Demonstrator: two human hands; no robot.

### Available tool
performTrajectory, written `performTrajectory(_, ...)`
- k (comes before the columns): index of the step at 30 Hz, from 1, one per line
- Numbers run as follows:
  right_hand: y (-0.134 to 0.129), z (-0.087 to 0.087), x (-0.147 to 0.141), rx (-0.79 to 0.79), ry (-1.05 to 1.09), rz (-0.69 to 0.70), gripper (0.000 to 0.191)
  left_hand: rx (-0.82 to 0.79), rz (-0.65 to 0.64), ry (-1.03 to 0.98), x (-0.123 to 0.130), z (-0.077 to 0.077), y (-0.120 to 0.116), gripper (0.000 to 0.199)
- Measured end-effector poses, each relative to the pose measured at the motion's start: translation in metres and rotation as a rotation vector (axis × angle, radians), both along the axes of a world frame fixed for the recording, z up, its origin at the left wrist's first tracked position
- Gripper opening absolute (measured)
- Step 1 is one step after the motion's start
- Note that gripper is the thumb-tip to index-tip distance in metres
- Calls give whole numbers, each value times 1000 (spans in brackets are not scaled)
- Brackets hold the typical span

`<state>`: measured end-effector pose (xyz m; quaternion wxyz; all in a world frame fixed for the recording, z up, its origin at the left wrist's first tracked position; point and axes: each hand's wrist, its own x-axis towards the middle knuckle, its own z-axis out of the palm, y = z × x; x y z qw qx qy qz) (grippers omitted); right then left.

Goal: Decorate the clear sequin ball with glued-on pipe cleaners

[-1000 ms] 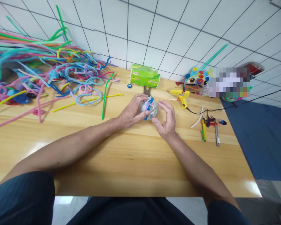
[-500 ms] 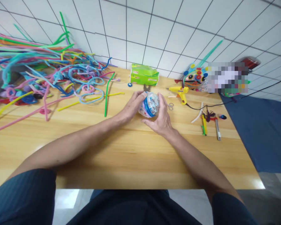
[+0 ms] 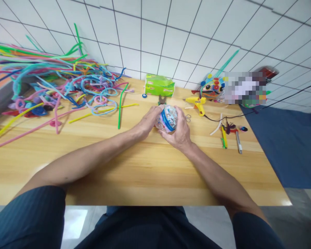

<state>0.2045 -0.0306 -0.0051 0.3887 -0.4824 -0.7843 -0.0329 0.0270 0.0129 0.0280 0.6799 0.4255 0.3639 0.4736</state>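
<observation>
Between my two hands is a clear round ball with white and blue bits and a blue and lilac band around it. My left hand closes on its left side, the fingertips partly hidden behind it. On the right side my right hand is wrapped round it, thumb at the lower front. Just behind the ball lie pliers, partly covered. Small scissors show beside my right fingers.
Colourful pipe cleaners heap at the left, some reaching across the wooden table. A green tissue pack stands by the tiled wall. To the right are a yellow glue gun with its cord, a decorated craft and a cutter knife.
The ball has turned a little in my hands, its blue band now tilted differently. My left fingers have shifted lower along its side. The camera view has moved slightly.
</observation>
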Motion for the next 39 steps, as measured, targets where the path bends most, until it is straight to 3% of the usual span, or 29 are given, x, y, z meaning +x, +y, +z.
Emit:
performTrajectory(4, 2, -2, -3, 7, 26, 11, 115, 42, -91, 4, -4, 5, -4, 69)
performTrajectory(8, 6, -5, -5, 21, 50, 32, 114, 218, -40, 159, -8, 3, -10, 88)
performTrajectory(12, 9, -8, 4, -71, 183, 168, 116, 388, 21, 308, -11, -12, -8, 94)
performTrajectory(17, 13, -16, 12, -342, 608, 190, 92, 816, 172, 618, -19, -32, 2, 100)
performTrajectory(20, 13, -16, 8, -415, 645, 174, 82, 1066, 219, 711, -23, -37, 5, 96)
performTrajectory(22, 12, -14, 6, -391, 583, 156, 77, 1137, 242, 721, -25, -39, 6, 94)
performTrajectory(25, 11, -11, 5, -352, 513, 134, 73, 1131, 218, 717, -25, -41, 5, 94)
performTrajectory(30, 14, -13, 9, -357, 450, 103, 70, 941, 86, 697, -26, -44, 4, 98)
performTrajectory(39, 22, -23, 12, -340, 601, 25, 63, 829, 152, 722, -29, -48, 15, 93)
